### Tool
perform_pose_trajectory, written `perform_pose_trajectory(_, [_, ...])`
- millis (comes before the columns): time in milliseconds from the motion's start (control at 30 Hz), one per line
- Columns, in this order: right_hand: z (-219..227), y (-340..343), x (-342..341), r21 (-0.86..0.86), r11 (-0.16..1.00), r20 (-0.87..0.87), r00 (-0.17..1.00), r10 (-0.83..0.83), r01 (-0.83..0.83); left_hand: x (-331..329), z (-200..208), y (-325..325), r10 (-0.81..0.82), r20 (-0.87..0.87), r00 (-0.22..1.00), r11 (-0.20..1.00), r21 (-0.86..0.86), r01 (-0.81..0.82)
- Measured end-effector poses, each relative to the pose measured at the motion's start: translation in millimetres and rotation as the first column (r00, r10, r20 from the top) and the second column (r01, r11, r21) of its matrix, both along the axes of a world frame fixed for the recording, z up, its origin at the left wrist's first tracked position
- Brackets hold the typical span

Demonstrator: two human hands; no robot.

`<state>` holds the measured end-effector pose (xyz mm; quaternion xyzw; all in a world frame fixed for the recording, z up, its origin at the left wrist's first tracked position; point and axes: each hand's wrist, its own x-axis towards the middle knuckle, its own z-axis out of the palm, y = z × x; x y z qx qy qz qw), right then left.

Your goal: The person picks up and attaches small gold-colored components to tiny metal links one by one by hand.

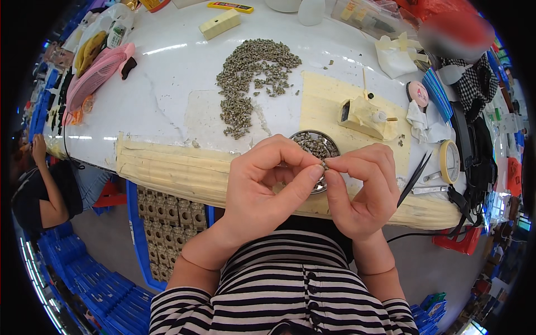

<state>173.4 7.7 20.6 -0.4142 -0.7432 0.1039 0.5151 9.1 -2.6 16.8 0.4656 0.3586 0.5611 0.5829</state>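
Note:
Both my hands meet over a round metal dish (319, 144) at the table's front edge, which holds many small metal parts. Thumb and forefinger of my left hand (273, 178) are pinched on a small metal part (324, 165). From the other side, my right hand (365, 181) pinches the same tiny piece, fingertips nearly touching the left ones. My fingers hide most of it, so its exact kind does not show. Beyond the dish, a large loose pile of small metal parts (251, 61) lies spread on the white table.
Right of the dish stands a tape-wrapped block (365, 118). Farther right are black tweezers (414, 177), a tape roll (450, 161) and a pink round tin (417, 93). A pink fan (97, 78) lies at left. Below the table, a blue crate (139, 240) holds metal blocks; a person (42, 190) sits far left.

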Motion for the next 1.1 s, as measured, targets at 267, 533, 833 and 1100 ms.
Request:
perform_pose_trajectory(267, [-4.1,1.9,2.7,-0.066,0.997,-0.081,0.996,0.023,-0.029,1.6,0.9,2.3,0.391,-0.489,0.78,0.819,0.571,-0.053])
perform_pose_trajectory(533, [-4.6,1.9,3.4,-0.064,0.998,-0.053,0.999,0.007,-0.01,-4.4,-3.3,6.3,0.575,-0.525,0.628,0.625,0.777,0.077])
perform_pose_trajectory(833, [-2.5,1.0,4.3,-0.162,0.984,-0.159,0.986,0.043,-0.069,-3.6,1.5,4.9,0.359,-0.451,0.817,0.806,0.591,-0.028])
perform_pose_trajectory(1100, [0.4,0.7,4.1,-0.062,0.996,-0.075,0.996,0.057,-0.062,-2.2,-2.7,9.8,0.362,-0.377,0.853,0.82,0.565,-0.098])
